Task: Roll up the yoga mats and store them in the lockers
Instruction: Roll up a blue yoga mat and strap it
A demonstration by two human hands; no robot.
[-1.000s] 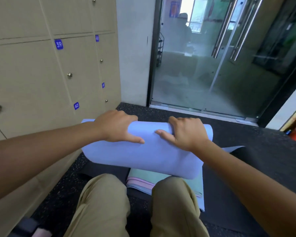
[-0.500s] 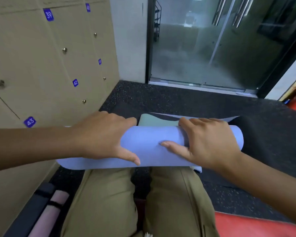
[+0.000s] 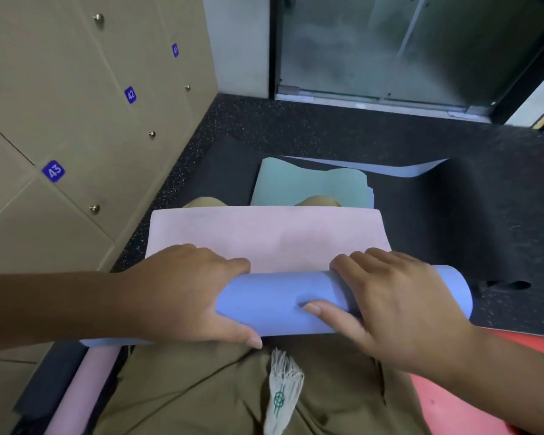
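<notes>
- The blue roll (image 3: 280, 304) is lying crosswise over the person's lap, near the camera, with its pink inner face (image 3: 264, 237) spreading flat toward the far side over the knees.
- The left hand (image 3: 186, 293) is curling over the left part of the roll, fingers on the far side and thumb on the near side; the right hand (image 3: 399, 306) is wrapping the right part the same way.
- The mat is looking light, soft and springy, so it is likely wanting to uncoil; gripping it at two spread points near the ends, as now, should be keeping the roll tight and even.
- Mats I am counting: one being rolled, one green sheet (image 3: 308, 186) lying beyond the knees, one pink roll (image 3: 82, 390) and a dark roll (image 3: 49, 378) resting at the near left by the lockers (image 3: 76, 105).
- Three locker number tags are showing; all doors are standing closed.
</notes>
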